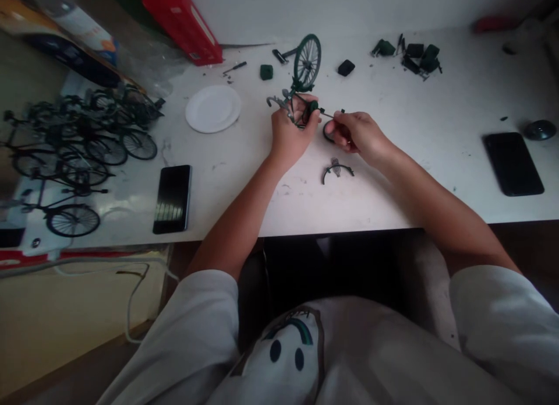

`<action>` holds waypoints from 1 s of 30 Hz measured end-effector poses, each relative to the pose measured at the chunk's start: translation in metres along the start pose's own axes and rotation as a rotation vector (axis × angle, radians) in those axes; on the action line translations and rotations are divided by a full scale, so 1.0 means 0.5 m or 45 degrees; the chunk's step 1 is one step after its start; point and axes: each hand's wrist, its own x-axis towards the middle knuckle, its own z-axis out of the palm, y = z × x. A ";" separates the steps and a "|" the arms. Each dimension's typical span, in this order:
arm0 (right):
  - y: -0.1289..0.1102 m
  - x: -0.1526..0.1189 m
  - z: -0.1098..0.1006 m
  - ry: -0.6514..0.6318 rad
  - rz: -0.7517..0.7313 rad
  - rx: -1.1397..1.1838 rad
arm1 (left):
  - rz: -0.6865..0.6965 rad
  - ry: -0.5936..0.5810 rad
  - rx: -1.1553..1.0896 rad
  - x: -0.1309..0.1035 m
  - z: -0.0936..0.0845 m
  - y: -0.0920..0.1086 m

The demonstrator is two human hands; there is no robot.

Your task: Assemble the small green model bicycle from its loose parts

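My left hand [293, 132] is closed around the frame of a small dark green model bicycle [307, 62], whose spoked wheel points up and away from me. Grey handlebars [279, 102] stick out to the left of that hand. My right hand [358, 136] pinches a thin dark rod [327, 115] that reaches toward the bicycle beside my left thumb; what kind of part or tool it is, I cannot make out. A dark curved piece [328, 131] shows by the right fingers, partly hidden. Below the hands lies a curved mudguard-like part [337, 169] with a small clear-grey piece.
Several model bicycles [82, 143] crowd the left of the table. A white plate [213, 108], a phone [172, 199] and a small screwdriver [236, 67] lie nearer. Dark green parts [420, 58] sit at the back right. Another black phone [513, 163] rests at right.
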 end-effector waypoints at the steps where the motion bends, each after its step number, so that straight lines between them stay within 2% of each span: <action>1: -0.002 0.002 -0.002 0.002 0.019 0.030 | -0.020 0.009 -0.035 0.004 -0.002 -0.003; 5: -0.005 0.008 -0.011 0.101 -0.039 0.090 | -0.073 0.018 -0.094 0.012 -0.004 -0.022; 10: 0.004 0.013 -0.015 0.143 -0.076 0.129 | -0.026 -0.113 -0.145 0.012 0.004 -0.042; 14: 0.009 0.012 -0.014 0.154 -0.089 0.085 | -0.082 -0.141 -0.349 0.012 0.003 -0.032; 18: 0.020 0.018 -0.016 0.183 -0.168 0.036 | -0.142 -0.240 -0.283 0.015 -0.002 -0.023; 21: 0.045 0.035 -0.021 0.217 -0.193 -0.007 | -0.184 -0.267 -0.293 0.016 -0.002 -0.020; 23: 0.069 0.049 -0.025 0.204 -0.228 -0.080 | -0.238 -0.230 -0.404 0.015 -0.002 -0.013; 27: 0.107 0.068 -0.029 0.130 -0.569 -0.261 | -0.321 -0.130 -0.678 0.013 -0.004 0.002; 30: 0.111 0.064 -0.027 0.199 -0.697 -0.357 | -0.344 -0.169 -0.691 0.014 -0.006 0.003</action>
